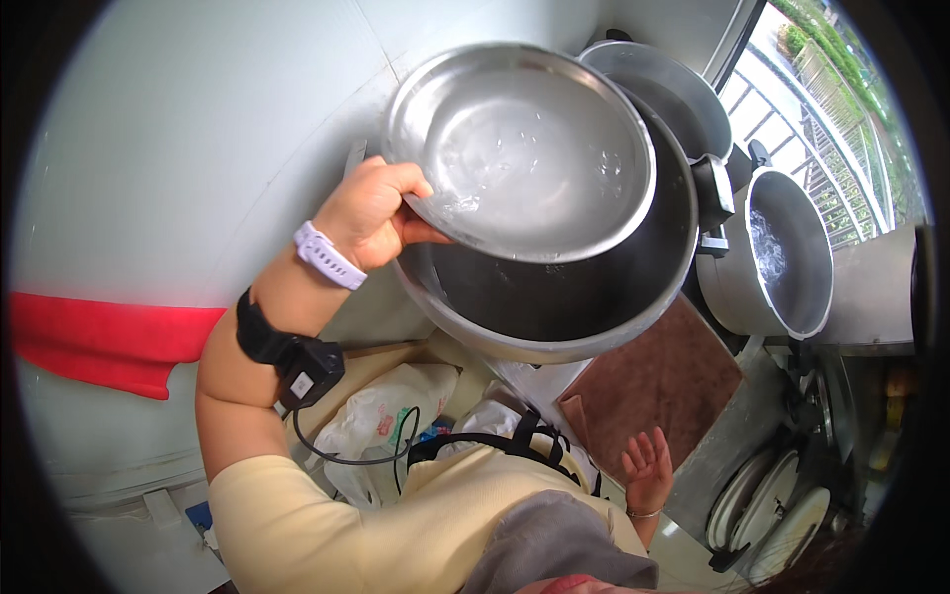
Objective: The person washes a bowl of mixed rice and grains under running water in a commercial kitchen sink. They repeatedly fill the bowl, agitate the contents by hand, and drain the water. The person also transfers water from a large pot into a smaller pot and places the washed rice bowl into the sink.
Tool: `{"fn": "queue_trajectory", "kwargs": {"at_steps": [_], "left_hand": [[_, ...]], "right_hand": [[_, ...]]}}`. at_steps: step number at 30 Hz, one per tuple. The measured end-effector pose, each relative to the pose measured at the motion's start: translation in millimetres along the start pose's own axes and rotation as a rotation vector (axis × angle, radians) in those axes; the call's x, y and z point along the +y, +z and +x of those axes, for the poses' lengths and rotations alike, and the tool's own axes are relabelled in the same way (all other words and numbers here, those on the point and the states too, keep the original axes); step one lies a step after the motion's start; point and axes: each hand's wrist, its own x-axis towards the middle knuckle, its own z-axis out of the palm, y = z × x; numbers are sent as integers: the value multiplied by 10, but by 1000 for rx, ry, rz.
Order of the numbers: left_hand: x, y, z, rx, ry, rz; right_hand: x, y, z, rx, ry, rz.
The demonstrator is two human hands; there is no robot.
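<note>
My left hand grips the near-left rim of a round stainless steel basin, thumb on top and fingers beneath. Bright glints and ripples inside the basin look like clear water. Directly under it stands a large, deep metal pot with a dark interior, its mouth partly hidden by the basin. My right hand is low at the right, palm up and fingers a little apart, holding nothing. It is nearest to a brown cloth spread on the metal counter.
A second metal pot stands behind the large one. To the right, another pot holds rippling water. Several pot lids lean at lower right. White plastic bags sit below the big pot. A red cloth hangs at left.
</note>
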Motion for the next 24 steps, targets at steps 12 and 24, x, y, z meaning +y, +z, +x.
{"fn": "queue_trajectory", "kwargs": {"at_steps": [12,24], "left_hand": [[201,-257,-104,-20,145,-123],[413,78,-81,-107,128,-171]], "right_hand": [[79,171,138,-46,56,-41],[102,63,95,-40,29,22]]}}
